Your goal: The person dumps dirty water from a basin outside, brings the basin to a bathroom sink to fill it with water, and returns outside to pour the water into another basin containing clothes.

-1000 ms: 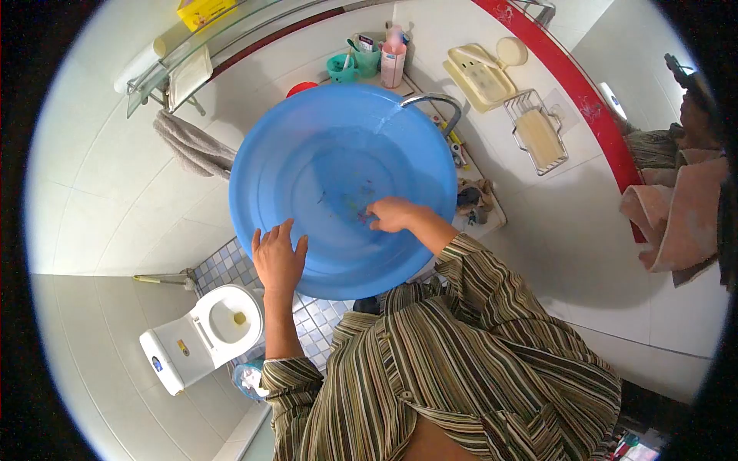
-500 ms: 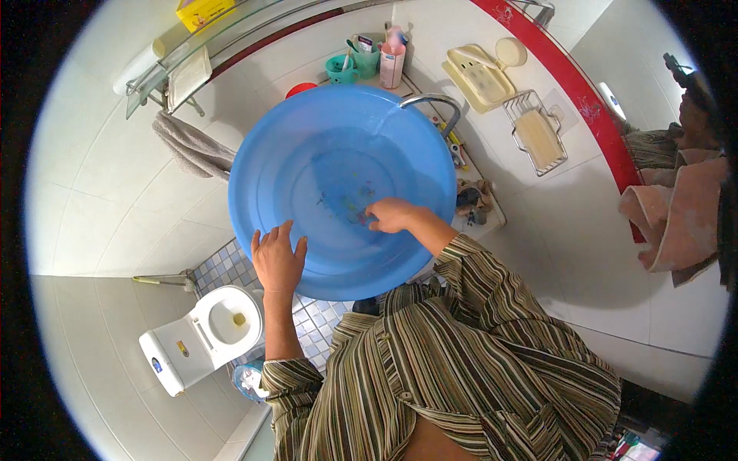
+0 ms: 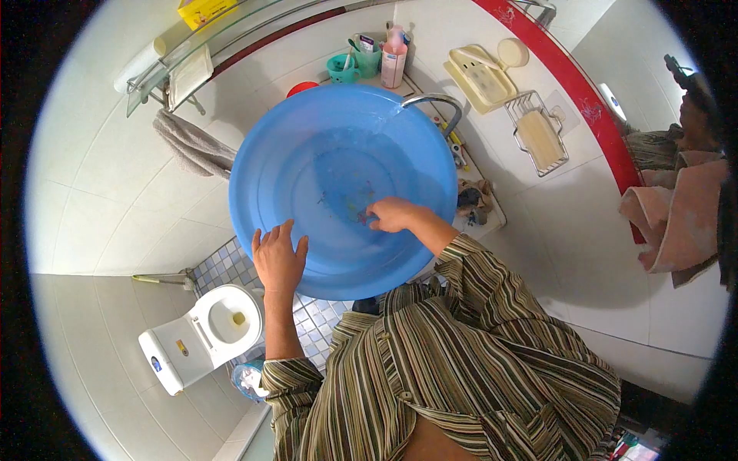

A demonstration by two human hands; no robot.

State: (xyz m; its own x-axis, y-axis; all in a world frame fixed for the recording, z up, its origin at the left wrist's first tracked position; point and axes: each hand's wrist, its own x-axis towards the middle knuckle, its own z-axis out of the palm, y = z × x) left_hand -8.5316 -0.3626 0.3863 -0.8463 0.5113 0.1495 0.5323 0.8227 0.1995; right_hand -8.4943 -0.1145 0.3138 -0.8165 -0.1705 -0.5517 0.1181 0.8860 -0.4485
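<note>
Spread wide and clamped on nothing, the left hand [image 3: 277,257] hangs at the near left edge of the blue basin [image 3: 257,177], thumb and fingers apart (whether skin meets plastic, I cannot say); the right hand [image 3: 390,215] reaches in over the bottom, fingers curled and close together; whether they pinch anything is too small to tell.

On to progress: the basin sits right in front of the person, under the curved tap [image 3: 457,115], so that much is set up; a pale streak [image 3: 387,119] below the spout looks like running water; my call is a shallow pool inside, though the depth is hard to judge. Dark and coloured marks [image 3: 357,201] show just beside the right fingertips; loose bits or printed pattern, I can't tell, so how much is left can't be counted.

Round the other containers now: 3 stand behind the basin, a teal cup [image 3: 339,75], a green cup [image 3: 370,63] with brushes or tubes poking out, and a pink container [image 3: 393,71] with something pink rising from it; on the wall, the wire rack [image 3: 531,106] carries 1 tan slab [image 3: 540,140]; low on the left, the blue bin [image 3: 237,378] holds crumpled white stuff [image 3: 252,379].
</note>
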